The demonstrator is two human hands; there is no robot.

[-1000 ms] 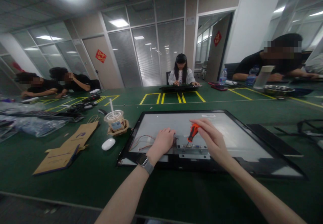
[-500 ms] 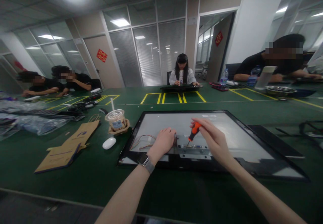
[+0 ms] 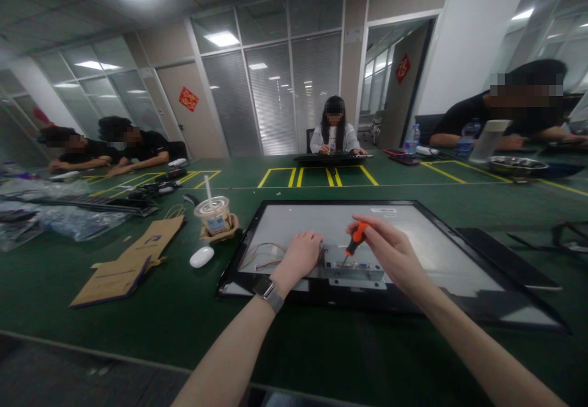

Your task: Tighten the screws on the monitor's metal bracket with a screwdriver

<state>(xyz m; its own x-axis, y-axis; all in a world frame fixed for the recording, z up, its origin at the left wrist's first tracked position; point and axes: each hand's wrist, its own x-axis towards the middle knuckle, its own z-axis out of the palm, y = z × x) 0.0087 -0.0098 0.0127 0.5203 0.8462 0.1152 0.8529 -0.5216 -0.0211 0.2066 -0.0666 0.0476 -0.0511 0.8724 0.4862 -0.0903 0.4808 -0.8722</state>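
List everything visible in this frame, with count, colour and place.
monitor panel: one, black frame, grey back, flat mid-table
metal cover: one, silver, at the panel's near edge
wires: a few, reddish, on the panel left of the cover
cup: one, clear with straw, left of the panel
mouse: one, white, near the cup
paper bag: one, brown, flat at left
plastic bags: several, clear, far left
bowl: one, steel, far right
table: one, green, yellow lines
people: four, seated at far sides
screwdriver: one, orange and black, tip on the cover
left hand: wristwatch on wrist, resting against the cover
right hand: gripping the screwdriver
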